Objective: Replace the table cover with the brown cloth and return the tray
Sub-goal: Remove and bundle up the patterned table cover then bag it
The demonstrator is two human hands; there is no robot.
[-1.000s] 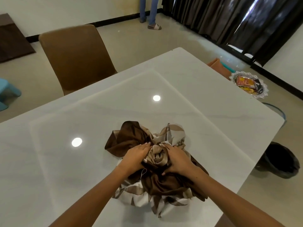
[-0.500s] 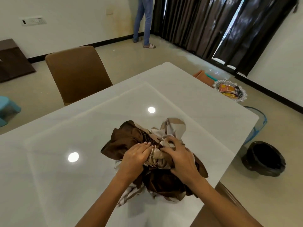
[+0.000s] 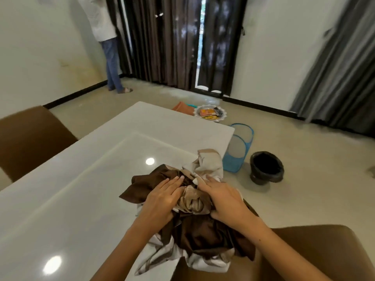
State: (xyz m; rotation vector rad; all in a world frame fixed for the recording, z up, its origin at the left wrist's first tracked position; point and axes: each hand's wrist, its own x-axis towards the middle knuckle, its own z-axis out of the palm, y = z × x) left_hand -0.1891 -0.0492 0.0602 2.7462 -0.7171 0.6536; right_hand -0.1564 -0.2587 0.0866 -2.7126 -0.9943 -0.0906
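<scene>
A bunched cloth (image 3: 198,238), dark brown with beige and white patches, lies at the near right edge of the bare white table (image 3: 85,195). My left hand (image 3: 162,197) presses flat on its brown left part. My right hand (image 3: 223,197) grips a beige fold on its right side, and part of the cloth hangs over the table edge. A silver tray (image 3: 211,113) holding orange packets sits beyond the table's far corner, on something I cannot make out.
A brown chair (image 3: 26,138) stands at the table's left side and another chair back (image 3: 316,252) is just under my right arm. A blue mesh basket (image 3: 239,149) and a black bin (image 3: 265,169) stand on the floor to the right. A person (image 3: 109,47) stands by the dark curtains.
My view has lifted and turned right. The cloth bundle has been drawn closer to the table's right edge, with both hands still on it.
</scene>
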